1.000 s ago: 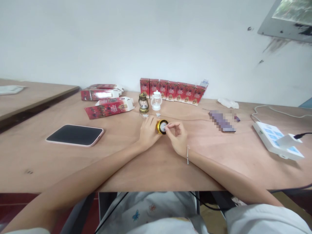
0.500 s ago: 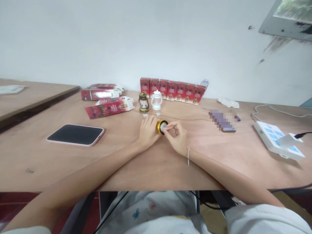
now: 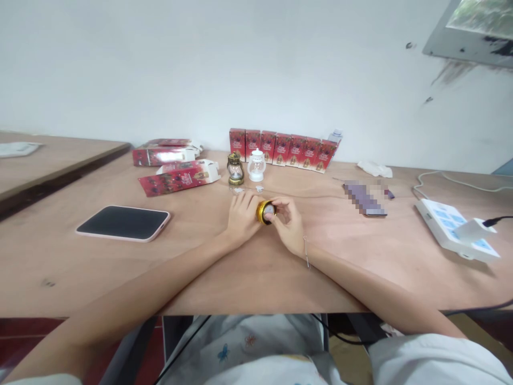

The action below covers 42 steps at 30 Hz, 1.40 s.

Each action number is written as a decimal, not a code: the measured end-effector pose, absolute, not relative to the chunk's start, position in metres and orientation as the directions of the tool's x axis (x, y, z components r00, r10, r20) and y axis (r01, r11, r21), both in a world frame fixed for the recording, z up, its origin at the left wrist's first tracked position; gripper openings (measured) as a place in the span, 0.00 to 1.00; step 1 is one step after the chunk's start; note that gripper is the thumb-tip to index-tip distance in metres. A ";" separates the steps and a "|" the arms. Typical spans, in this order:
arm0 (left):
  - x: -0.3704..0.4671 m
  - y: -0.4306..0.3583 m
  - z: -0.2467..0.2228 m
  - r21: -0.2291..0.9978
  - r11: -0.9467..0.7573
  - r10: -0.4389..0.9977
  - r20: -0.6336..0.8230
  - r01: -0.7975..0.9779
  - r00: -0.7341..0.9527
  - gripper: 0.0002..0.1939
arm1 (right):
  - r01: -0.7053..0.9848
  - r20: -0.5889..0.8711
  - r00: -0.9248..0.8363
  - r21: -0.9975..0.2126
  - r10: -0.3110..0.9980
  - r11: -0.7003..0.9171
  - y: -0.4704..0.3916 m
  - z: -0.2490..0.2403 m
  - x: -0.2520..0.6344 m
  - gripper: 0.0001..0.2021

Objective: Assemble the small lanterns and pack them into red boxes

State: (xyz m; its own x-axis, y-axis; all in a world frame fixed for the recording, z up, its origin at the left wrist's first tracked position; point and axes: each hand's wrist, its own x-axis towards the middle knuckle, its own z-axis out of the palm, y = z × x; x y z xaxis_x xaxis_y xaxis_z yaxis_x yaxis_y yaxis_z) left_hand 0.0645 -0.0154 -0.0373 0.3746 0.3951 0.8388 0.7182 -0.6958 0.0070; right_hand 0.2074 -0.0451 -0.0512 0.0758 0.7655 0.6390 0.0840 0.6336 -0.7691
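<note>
A gold lantern point(image 3: 261, 212) lies on its side between my hands, its round base facing right. My left hand point(image 3: 242, 218) is closed around its far end, which the fingers hide. My right hand point(image 3: 289, 225) has its thumb against the round base and its fingers curled at the rim; whether a small part is between them is too small to tell. Just beyond stand a bronze lantern point(image 3: 235, 169) and a white lantern point(image 3: 256, 165), both upright, with small clear scraps point(image 3: 259, 189) in front of them.
Several red boxes point(image 3: 282, 148) stand in a row by the wall. Opened red cartons point(image 3: 176, 179) lie at the back left. A phone point(image 3: 123, 223) rests at the left. Rightward are a blurred purple item point(image 3: 364, 199), a white tissue point(image 3: 375, 169) and a power strip point(image 3: 452, 227) with cables.
My right thumb has shifted slightly onto the lantern's base, and the right fingers have moved from a raised pinch to around its rim. My left hand keeps its hold.
</note>
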 end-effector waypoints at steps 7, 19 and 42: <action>0.064 -0.014 -0.038 0.030 -0.659 0.448 0.818 0.752 0.361 0.12 | 0.058 0.576 -0.007 -0.816 0.817 0.575 -0.044 -0.050 0.211 0.10; 0.064 -0.015 -0.039 -0.003 -0.663 0.420 0.827 0.748 0.375 0.12 | -0.109 0.544 0.025 -0.833 0.839 0.543 -0.041 -0.051 0.211 0.11; 0.068 -0.024 -0.036 0.028 -0.711 0.416 0.823 0.702 0.388 0.32 | -0.068 0.469 0.203 -0.869 0.859 0.491 -0.034 -0.044 0.215 0.15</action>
State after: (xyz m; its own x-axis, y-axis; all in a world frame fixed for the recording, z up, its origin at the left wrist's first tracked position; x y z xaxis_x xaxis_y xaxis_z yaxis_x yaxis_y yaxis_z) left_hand 0.0679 -0.0238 -0.0357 0.3880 0.4159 0.8225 0.7025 -0.7111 0.0282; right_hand 0.2147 -0.0337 -0.0442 0.2035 0.8593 0.4693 -0.0679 0.4905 -0.8688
